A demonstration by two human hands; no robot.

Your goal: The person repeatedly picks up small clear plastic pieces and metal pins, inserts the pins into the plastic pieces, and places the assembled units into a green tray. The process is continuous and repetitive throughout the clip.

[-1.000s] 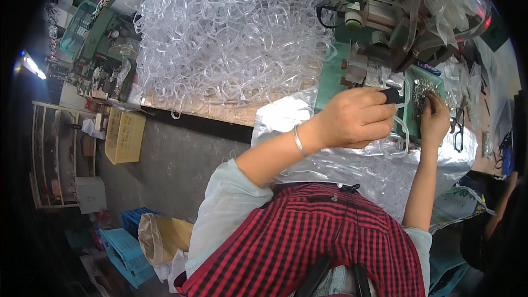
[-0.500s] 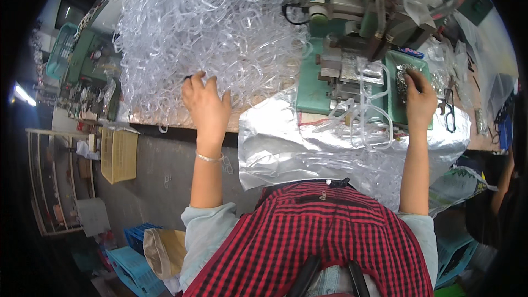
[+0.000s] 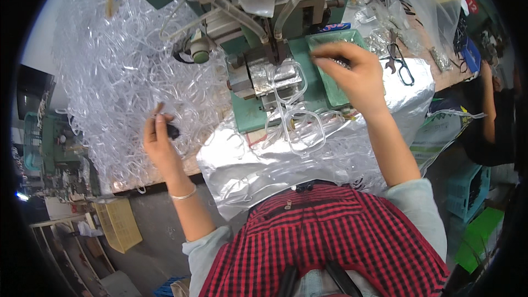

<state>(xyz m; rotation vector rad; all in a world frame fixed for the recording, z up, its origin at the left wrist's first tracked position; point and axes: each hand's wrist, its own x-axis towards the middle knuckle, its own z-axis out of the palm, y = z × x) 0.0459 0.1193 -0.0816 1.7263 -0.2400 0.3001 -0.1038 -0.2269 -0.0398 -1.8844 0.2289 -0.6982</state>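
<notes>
My left hand [image 3: 161, 142] hovers at the near edge of a big heap of clear plastic loops [image 3: 121, 77]. Its fingers are bent and apart, and a small black thing shows beside them; I cannot tell whether it is worn or lies behind. Over a green tray [image 3: 336, 94] of small shiny metal pieces, my right hand [image 3: 356, 77] has thumb and forefinger tips brought together; anything between them is too small to see. Left of the tray, a clear plastic loop [image 3: 300, 146] hangs from the metal fixture [image 3: 258, 74] of a green bench machine [image 3: 250, 115].
Silver foil sheeting [image 3: 231, 168] covers the bench's near edge, with more clear loops on it. Black-handled scissors [image 3: 406, 74] lie right of the tray. A yellow crate [image 3: 118, 223] stands at lower left, a teal crate [image 3: 467, 187] at right. Another person's arm [image 3: 488, 99] shows at far right.
The view has turned and shifted, so machine and tray appear further left. My left hand's spread fingers have turned and bent. My right hand has come up from the metal pieces, pinching.
</notes>
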